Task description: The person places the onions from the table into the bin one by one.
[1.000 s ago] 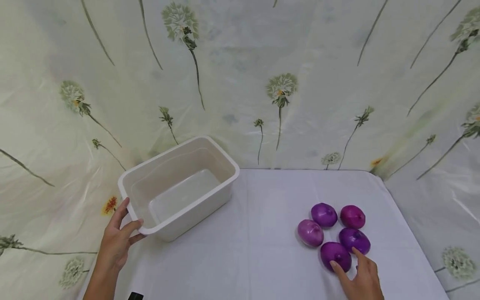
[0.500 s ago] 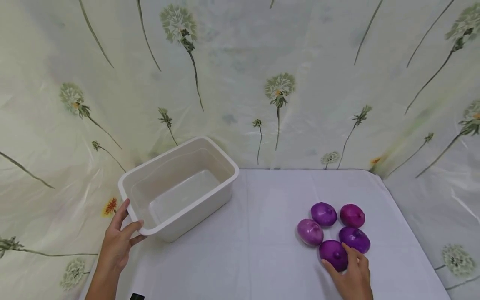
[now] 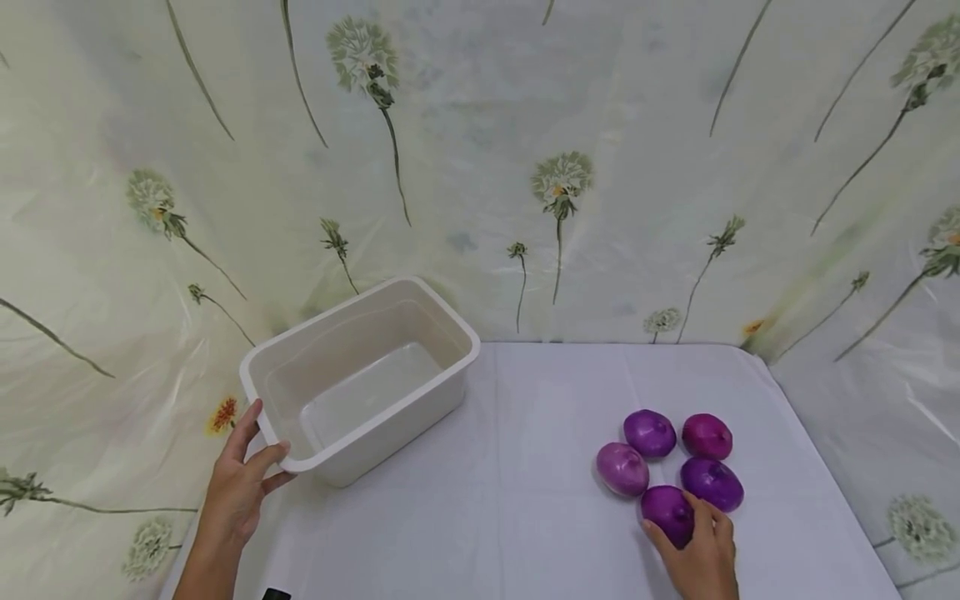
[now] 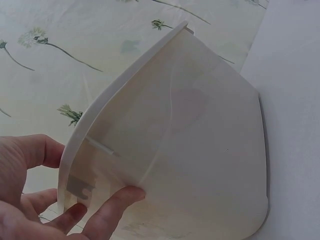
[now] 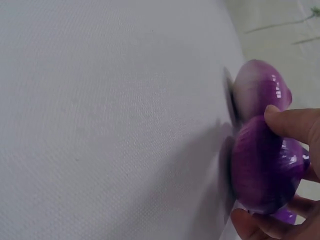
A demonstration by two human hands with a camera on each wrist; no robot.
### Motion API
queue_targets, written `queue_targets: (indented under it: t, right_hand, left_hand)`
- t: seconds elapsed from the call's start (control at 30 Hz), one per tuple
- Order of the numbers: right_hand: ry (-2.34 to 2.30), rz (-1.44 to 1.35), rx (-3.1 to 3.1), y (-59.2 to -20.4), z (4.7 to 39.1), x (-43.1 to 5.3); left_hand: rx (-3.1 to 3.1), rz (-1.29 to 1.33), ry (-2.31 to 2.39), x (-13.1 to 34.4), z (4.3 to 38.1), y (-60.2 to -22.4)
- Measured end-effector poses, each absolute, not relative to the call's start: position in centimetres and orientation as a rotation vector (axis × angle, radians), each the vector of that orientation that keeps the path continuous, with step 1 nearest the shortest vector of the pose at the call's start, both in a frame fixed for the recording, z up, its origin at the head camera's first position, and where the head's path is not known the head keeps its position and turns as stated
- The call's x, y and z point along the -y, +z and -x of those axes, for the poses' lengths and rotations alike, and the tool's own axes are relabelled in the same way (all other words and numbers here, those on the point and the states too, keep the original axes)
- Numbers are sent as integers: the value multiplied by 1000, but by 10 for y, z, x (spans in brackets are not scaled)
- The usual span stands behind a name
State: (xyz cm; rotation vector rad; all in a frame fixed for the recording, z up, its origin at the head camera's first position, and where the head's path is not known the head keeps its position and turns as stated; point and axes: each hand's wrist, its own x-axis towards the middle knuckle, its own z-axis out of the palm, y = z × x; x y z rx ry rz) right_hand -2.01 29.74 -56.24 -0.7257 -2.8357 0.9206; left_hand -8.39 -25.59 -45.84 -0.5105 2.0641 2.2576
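At the near left corner of a cream plastic bin [image 3: 397, 433], my left hand [image 3: 240, 492] grips the rim. The left wrist view shows the bin's outer wall [image 4: 210, 135] with fingers either side of its edge. On the right of the table, my right hand [image 3: 701, 550] holds a dark purple onion [image 3: 666, 512] between thumb and fingers. In the right wrist view this onion [image 5: 262, 170] is close to the table, beside a paler onion [image 5: 260, 90]. A light purple onion [image 3: 622, 469], two darker purple ones and a magenta onion [image 3: 707, 436] lie grouped just beyond it.
A white cloth [image 3: 540, 417] covers the table. Behind it and at the sides hangs a dandelion-printed sheet [image 3: 465, 167], which the bin's far side stands close to. A small black object [image 3: 277, 594] shows at the bottom edge.
My right hand has moved slightly left and its fingers have closed round the nearest onion. The left hand and the bin have stayed in place.
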Motion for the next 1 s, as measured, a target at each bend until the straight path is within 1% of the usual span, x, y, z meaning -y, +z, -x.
queue_targets:
  t: [0.23, 0.37, 0.6, 0.77, 0.9, 1.0]
  right_hand:
    - [902, 656, 2782, -571, 22, -295]
    - [908, 661, 2770, -573, 24, -294]
    - [980, 791, 2779, -572, 23, -292]
    - [998, 873, 2778, -563, 21, -291]
    - [982, 776, 2721, -545, 20, -285]
    - [974, 580, 2676, -523, 24, -276]
  left_hand:
    - [-2062, 506, 2260, 256, 84, -459]
    - [-2072, 491, 2252, 257, 83, -459]
    - [-2093, 456, 2241, 258, 83, -460]
    - [-2096, 431, 2249, 259, 82, -461]
    - [-2091, 416, 2259, 259, 82, -461]
    - [-2090, 418, 2261, 260, 83, -462]
